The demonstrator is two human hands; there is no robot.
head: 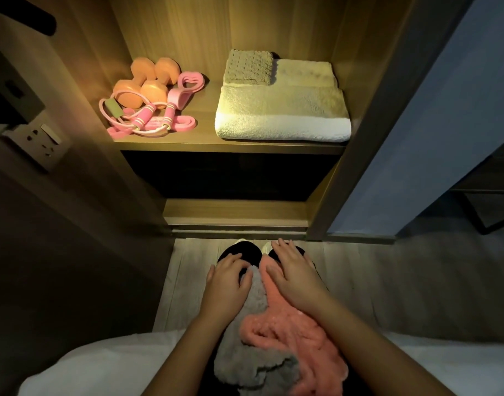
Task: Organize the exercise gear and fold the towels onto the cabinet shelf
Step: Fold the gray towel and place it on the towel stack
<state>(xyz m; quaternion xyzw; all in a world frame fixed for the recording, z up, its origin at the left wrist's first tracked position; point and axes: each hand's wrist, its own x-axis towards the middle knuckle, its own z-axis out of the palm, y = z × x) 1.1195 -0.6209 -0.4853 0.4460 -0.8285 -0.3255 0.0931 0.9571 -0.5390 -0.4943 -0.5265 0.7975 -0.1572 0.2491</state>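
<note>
Checked cabinet shelf point(230, 145) at 12 o'clock: split into two zones, gear left and cloth right, probably to keep kinds apart. Found big folded towel point(282, 115) at 1 o'clock, fold edge forward, near the shelf lip; judged done. Had pink towel point(288, 332) and grey towel point(253, 355) unfolded at 6 o'clock, bunched side by side on lap, likely used as work surface. Kept right hand point(293, 272) flat on pink towel, fingers spread, gripping nothing; read as smoothing before a fold. Laid left hand point(228, 281) on grey towel's far end, fingers lightly bent, nothing pinched. Saw orange dumbbells point(145, 81) at 11 o'clock, paired, likely to stop rolling. Noted pink rope and bands point(148, 118) bundled in front, touching dumbbells. Spotted small folded towel point(249, 67) at 12 o'clock, atop rear of stack; smallest on top, presumably for stability.
</note>
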